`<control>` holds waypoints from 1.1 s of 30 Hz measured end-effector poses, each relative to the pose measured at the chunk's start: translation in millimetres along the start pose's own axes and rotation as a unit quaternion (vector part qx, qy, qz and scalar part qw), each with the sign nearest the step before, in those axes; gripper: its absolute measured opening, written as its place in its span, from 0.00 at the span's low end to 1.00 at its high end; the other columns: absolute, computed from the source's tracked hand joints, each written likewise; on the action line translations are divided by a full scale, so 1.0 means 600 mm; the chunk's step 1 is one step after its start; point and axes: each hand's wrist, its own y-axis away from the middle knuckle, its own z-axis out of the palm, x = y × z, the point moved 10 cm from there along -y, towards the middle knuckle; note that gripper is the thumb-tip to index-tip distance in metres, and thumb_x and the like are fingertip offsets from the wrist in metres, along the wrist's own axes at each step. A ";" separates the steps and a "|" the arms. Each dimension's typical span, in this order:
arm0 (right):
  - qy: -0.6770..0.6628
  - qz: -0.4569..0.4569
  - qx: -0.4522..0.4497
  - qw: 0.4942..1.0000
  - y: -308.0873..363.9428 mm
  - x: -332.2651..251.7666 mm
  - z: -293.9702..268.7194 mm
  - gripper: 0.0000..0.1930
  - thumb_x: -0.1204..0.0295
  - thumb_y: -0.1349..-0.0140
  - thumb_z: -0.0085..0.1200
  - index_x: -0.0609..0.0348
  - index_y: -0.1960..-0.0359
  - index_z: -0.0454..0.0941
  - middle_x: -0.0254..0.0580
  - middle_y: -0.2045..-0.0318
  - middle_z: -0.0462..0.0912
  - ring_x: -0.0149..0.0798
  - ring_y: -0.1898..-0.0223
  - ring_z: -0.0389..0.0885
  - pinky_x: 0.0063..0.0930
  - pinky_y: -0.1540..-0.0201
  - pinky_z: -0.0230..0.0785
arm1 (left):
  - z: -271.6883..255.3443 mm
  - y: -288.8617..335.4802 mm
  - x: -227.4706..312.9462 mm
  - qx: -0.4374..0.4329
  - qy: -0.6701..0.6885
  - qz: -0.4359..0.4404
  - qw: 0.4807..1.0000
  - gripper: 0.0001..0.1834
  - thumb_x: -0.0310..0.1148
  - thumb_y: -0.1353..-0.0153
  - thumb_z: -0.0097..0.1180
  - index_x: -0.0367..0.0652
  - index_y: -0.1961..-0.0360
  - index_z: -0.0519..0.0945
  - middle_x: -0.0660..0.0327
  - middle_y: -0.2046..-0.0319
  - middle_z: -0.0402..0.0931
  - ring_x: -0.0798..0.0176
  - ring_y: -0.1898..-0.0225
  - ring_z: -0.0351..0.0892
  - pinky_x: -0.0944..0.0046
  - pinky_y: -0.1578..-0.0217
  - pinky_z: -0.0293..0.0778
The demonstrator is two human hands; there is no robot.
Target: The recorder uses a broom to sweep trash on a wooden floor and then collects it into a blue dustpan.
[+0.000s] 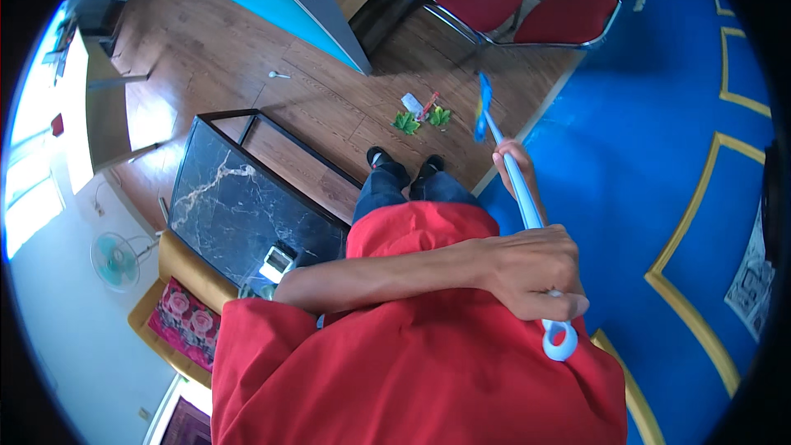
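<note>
1. Pale-blue long-handled tool (522, 191), right of centre.
2. Left hand (534, 270), below centre-right: fingers closed near its looped end.
3. Right hand (523, 158), higher: fingers wrapping the shaft.
4. Green leaves (404, 123), upper centre: loose; I'd judge gathering still undone.

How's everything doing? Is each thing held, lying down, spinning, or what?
Blue pole: held, slanting
Left hand: closed around the pole
Right hand: closed around the pole, farther down
Green leaves: lying on the floor
White spoon-shaped thing: lying there too
Dark table: standing
Fan: can't tell if spinning
</note>
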 end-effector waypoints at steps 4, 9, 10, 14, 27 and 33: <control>0.044 0.193 -0.058 0.979 0.047 0.167 0.038 0.15 0.76 0.39 0.53 0.64 0.81 0.63 0.52 0.84 0.67 0.55 0.78 0.71 0.46 0.74 0.60 | -0.098 0.034 -0.023 0.183 0.007 0.014 0.983 0.24 0.36 0.38 0.41 0.38 0.91 0.60 0.54 0.90 0.61 0.50 0.87 0.62 0.54 0.80 0.58; 0.095 0.143 -0.041 0.984 0.068 0.258 0.126 0.13 0.75 0.38 0.51 0.64 0.80 0.67 0.55 0.81 0.72 0.57 0.77 0.73 0.46 0.74 0.62 | -0.209 0.208 -0.081 0.363 -0.027 -0.101 0.926 0.27 0.42 0.34 0.34 0.39 0.90 0.61 0.59 0.89 0.62 0.59 0.85 0.60 0.59 0.74 0.59; 0.125 0.135 -0.064 0.981 0.065 0.270 0.163 0.12 0.74 0.39 0.51 0.63 0.80 0.68 0.54 0.80 0.73 0.57 0.75 0.74 0.45 0.72 0.63 | -0.221 0.241 -0.089 0.368 -0.027 -0.104 0.924 0.27 0.42 0.34 0.34 0.39 0.90 0.61 0.59 0.89 0.62 0.59 0.85 0.60 0.59 0.74 0.59; 0.068 0.158 -0.128 0.977 0.051 0.264 0.334 0.08 0.76 0.44 0.52 0.62 0.79 0.70 0.49 0.79 0.72 0.52 0.72 0.73 0.43 0.68 0.62 | -0.291 0.399 -0.040 0.497 -0.080 -0.111 0.857 0.27 0.39 0.38 0.37 0.40 0.94 0.60 0.58 0.92 0.62 0.60 0.88 0.60 0.60 0.76 0.59; -0.148 0.001 -0.255 0.956 -0.103 -0.156 0.784 0.08 0.76 0.46 0.53 0.60 0.80 0.68 0.48 0.79 0.74 0.52 0.69 0.75 0.44 0.63 0.64 | -0.342 0.575 0.390 0.559 -0.295 -0.033 0.774 0.24 0.34 0.42 0.35 0.46 0.96 0.57 0.63 0.97 0.58 0.65 0.95 0.58 0.64 0.87 0.61; -0.085 -0.035 -0.313 0.945 -0.098 -0.235 0.719 0.11 0.74 0.45 0.55 0.56 0.81 0.67 0.43 0.81 0.72 0.48 0.71 0.74 0.40 0.64 0.61 | -0.326 0.530 0.472 0.365 -0.158 0.011 0.918 0.23 0.35 0.41 0.37 0.45 0.94 0.61 0.59 0.93 0.64 0.63 0.93 0.61 0.65 0.88 0.59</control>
